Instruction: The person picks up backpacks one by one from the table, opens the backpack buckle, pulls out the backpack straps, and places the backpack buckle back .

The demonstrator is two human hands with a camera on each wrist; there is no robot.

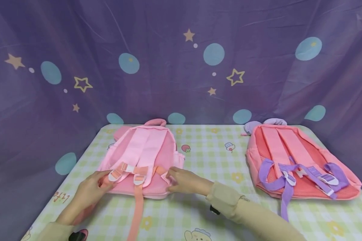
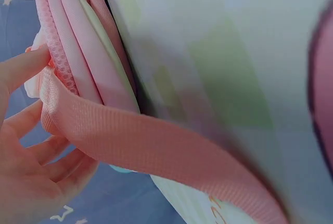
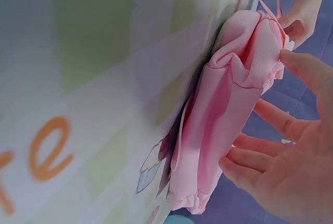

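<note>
A light pink backpack (image 1: pixel 169 144) lies straps-up on the left of the table, orange webbing and white buckles across its lower half. At its lower left corner my left hand (image 1: pixel 88 189) touches the bag's edge beside an orange strap (image 2: pixel 140 135); in the left wrist view some fingers lie behind that strap, loosely bent. Over the lower right corner is my right hand (image 1: pixel 188 181), its fingertips touching the bag's side (image 3: pixel 223 109) in the right wrist view, fingers spread and relaxed. A loose orange strap (image 1: pixel 137 207) hangs toward the front edge between the hands.
A coral backpack (image 1: pixel 315 144) with purple straps (image 1: pixel 286 201) lies on the right of the table, a round lilac piece (image 1: pixel 251 127) at its top. A green-checked cloth (image 1: pixel 211 167) covers the table. Behind stands a purple curtain (image 1: pixel 169 93) with stars.
</note>
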